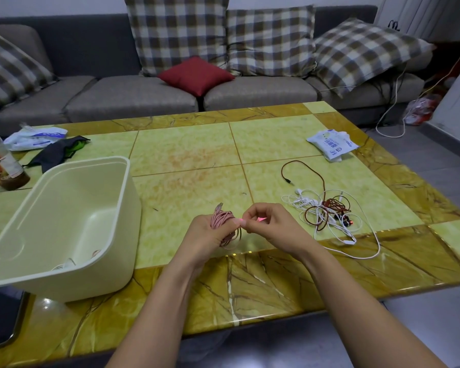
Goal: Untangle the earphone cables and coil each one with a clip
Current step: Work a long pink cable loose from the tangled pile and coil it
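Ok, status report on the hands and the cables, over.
Left hand grips pink coiled cable. Right hand pinches pink clip beside it. White and red earphones lie tangled on the table. Nothing in the way.

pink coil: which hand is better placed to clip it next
Right hand: it pinches the pink clip right beside the pink coil, which the left hand grips and steadies.

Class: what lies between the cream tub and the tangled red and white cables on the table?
Head view: the left hand gripping a pink cable coil and the right hand pinching a pink clip.
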Motion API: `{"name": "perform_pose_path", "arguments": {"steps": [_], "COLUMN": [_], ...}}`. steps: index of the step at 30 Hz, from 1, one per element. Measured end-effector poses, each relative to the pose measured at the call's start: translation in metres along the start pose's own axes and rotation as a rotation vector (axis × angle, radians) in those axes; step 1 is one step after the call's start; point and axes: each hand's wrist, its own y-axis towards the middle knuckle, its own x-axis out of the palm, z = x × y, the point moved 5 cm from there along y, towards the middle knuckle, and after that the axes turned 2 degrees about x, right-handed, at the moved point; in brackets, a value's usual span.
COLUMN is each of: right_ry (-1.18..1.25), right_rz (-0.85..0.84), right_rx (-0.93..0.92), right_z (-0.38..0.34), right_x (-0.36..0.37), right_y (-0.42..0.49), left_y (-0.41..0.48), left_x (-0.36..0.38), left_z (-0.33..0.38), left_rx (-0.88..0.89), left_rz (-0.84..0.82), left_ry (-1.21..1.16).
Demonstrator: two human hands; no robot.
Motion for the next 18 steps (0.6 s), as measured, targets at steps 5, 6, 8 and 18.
{"name": "perform_pose_path", "arguments": {"steps": [5,6,8,18], "right_ry": [0.156,0.183,0.184,-0.31], "right_rz": [0.196,0.216,0.226,-0.004], "right_rx": [-0.062,-0.087,-0.132,-0.16], "right_z": [-0.01,-0.013,-0.019,-0.016], "right_x": [-0.021,-0.024,-0.022,-0.001], "right_y": [-0.001,-0.001,-0.001,0.003], "left_y": [-0.005,-0.006,-0.007,-0.008], "left_x": [0.004,0.006,0.013,0.027], "left_z": [0.006,0.006,0.006,-0.001], "left_rx": [-0.043,-0.034,0.004,0.09], "left_rz": [-0.044,-0.063,-0.158,-0.491], "left_ry": [0.111,0.166,0.235,0.306]}}
